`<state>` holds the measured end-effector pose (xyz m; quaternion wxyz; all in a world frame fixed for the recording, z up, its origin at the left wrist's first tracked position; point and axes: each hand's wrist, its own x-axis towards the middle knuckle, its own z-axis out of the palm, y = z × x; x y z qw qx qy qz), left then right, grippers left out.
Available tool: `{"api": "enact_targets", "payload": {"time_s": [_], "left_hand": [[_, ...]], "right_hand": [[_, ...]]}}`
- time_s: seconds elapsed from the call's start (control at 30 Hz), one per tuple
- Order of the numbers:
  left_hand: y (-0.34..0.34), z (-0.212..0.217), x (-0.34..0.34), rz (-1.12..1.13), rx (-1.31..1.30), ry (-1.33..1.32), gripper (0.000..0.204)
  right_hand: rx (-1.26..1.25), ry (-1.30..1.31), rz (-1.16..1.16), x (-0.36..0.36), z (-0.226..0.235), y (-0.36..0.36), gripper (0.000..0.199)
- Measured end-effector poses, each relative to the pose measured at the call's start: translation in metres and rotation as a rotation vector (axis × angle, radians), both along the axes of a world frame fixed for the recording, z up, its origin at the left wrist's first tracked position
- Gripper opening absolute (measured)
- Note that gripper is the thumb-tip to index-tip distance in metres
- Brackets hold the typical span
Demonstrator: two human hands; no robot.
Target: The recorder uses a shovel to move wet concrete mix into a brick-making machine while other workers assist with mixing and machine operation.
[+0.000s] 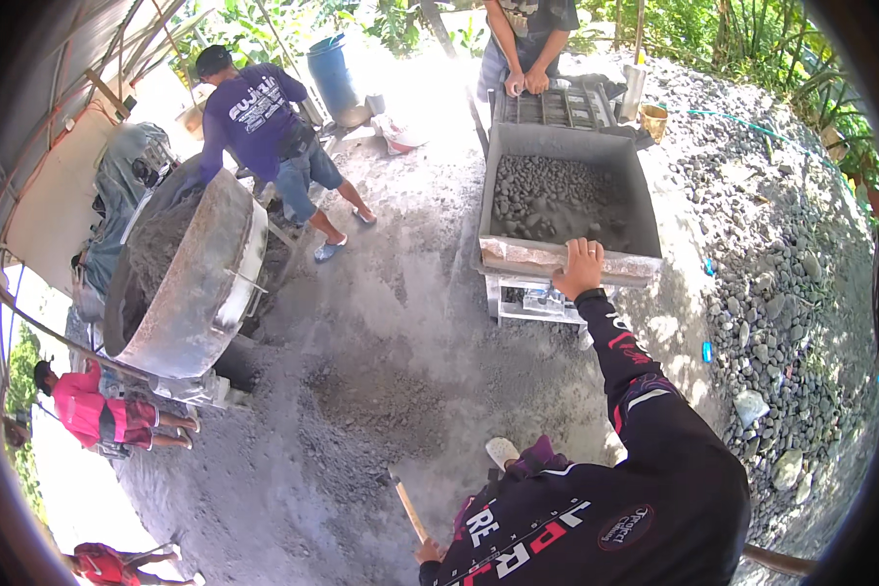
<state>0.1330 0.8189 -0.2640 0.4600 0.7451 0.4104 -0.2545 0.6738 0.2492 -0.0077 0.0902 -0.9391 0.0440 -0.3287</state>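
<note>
My right hand [582,268] is at the near rim of a grey rectangular box [527,256], its fingers curled over the edge. Dark gravel [542,190] and finer grey material lie inside the box. Low in the view, my left hand [428,551] is closed around a pale wooden handle [408,508] with a small dark end. What the handle belongs to cannot be made out, and my sleeve hides part of that hand. At the box's far side, another person's two hands [525,82] are together above a dark slatted frame [562,105].
A large round metal drum [190,283] of grey mix stands at left, with a person in purple [254,112] leaning into it. Farther left is a person in pink [78,405]. Stones [772,322] cover the ground at right. A blue barrel [337,80] stands at the back.
</note>
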Motion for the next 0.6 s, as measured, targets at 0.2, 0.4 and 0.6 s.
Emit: {"api": "enact_targets", "payload": {"time_s": [0.2,0.4,0.6], "left_hand": [[-0.003,-0.024,-0.001,0.266,-0.122,-0.062,0.036],[-0.002,-0.031,0.005,0.382,-0.27,-0.119,0.038],[0.009,-0.017,0.025,-0.746,0.409,0.238,0.04]], "right_hand": [[0.009,-0.019,-0.042,0.001,-0.01,0.008,0.045],[0.037,0.033,-0.033,0.001,0.001,0.0,0.049],[0.029,0.022,-0.026,-0.002,-0.004,-0.004,0.048]]}}
